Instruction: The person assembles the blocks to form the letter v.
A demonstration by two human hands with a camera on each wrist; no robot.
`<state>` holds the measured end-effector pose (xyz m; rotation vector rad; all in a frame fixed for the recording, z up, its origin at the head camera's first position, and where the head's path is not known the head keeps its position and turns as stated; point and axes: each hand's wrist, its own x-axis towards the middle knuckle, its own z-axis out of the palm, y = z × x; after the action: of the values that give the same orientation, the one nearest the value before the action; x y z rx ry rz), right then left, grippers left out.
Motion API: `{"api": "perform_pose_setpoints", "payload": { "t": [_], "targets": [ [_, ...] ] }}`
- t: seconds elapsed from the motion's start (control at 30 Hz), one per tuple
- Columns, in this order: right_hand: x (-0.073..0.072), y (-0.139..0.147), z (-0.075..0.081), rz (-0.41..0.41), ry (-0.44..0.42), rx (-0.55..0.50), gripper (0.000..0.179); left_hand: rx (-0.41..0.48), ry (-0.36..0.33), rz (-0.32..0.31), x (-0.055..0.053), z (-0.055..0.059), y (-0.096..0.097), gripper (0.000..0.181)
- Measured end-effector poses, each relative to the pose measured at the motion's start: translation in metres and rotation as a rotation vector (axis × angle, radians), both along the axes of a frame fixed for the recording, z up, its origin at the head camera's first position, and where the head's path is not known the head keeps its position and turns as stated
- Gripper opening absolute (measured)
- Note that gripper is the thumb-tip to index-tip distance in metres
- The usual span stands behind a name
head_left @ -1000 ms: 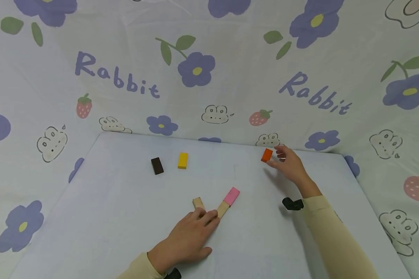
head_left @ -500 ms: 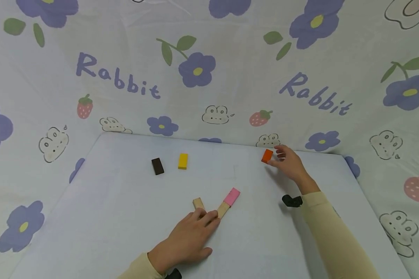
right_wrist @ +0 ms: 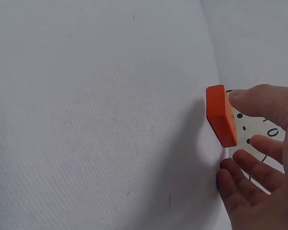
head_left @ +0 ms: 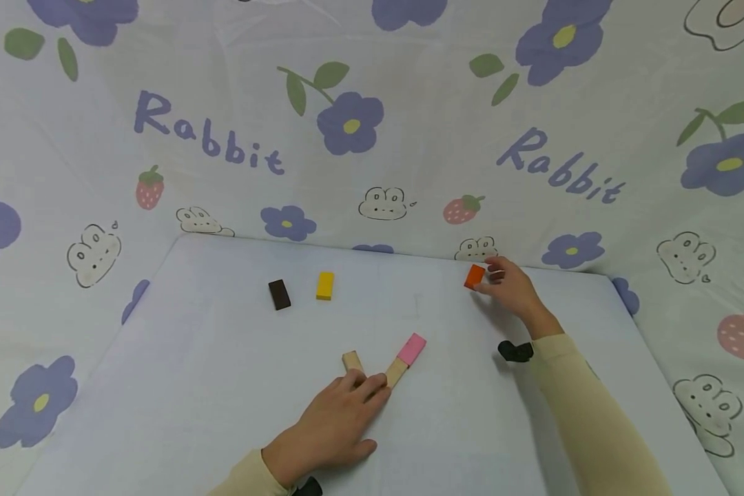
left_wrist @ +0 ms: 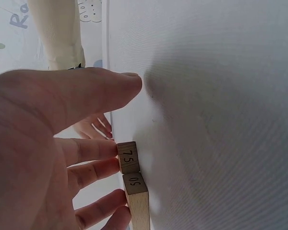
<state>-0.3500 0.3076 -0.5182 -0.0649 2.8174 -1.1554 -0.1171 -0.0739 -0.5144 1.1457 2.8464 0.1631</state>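
In the head view, my left hand [head_left: 335, 424] lies over two plain wooden blocks near the middle of the table. One plain block [head_left: 351, 361] shows left of the fingers; another plain block [head_left: 397, 373] leads up to a pink block [head_left: 412, 350]. The left wrist view shows straight fingers touching blocks marked 75 [left_wrist: 129, 157] and 50 [left_wrist: 134, 184], which meet end to end. At the far right, my right hand [head_left: 516, 293] is beside an orange block [head_left: 474, 277]. Its thumb [right_wrist: 259, 100] is at the block's side; the other fingers are apart from it.
A dark brown block [head_left: 280, 295] and a yellow block [head_left: 325, 286] lie apart at the back left of the white table [head_left: 192, 386]. Behind the table hangs a printed cloth [head_left: 421, 124]. Each wrist wears a black camera mount [head_left: 516, 351].
My right forearm and its wrist mount have shifted slightly left and farther back, while the right fingers stay by the orange block. The left hand and the blocks show no visible movement.
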Motion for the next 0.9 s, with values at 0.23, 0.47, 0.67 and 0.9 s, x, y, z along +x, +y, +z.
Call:
{"api": "perform_pose_setpoints", "payload": {
  "t": [0.23, 0.47, 0.67, 0.9],
  "targets": [
    [-0.009, 0.002, -0.007, -0.002, -0.019, 0.019, 0.071, -0.001, -0.003, 0.003, -0.001, -0.002, 0.000, 0.072],
    [-0.013, -0.001, -0.011, -0.002, -0.020, 0.035, 0.067, 0.005, -0.005, 0.005, -0.001, -0.001, -0.001, 0.071],
    [-0.011, -0.004, -0.010, -0.018, -0.017, 0.049, 0.064, 0.007, -0.007, 0.000, 0.000, 0.000, -0.001, 0.071],
    [-0.008, -0.006, -0.007, -0.016, -0.019, 0.059, 0.064, 0.001, -0.005, -0.001, 0.000, 0.000, -0.001, 0.071]
  ]
}}
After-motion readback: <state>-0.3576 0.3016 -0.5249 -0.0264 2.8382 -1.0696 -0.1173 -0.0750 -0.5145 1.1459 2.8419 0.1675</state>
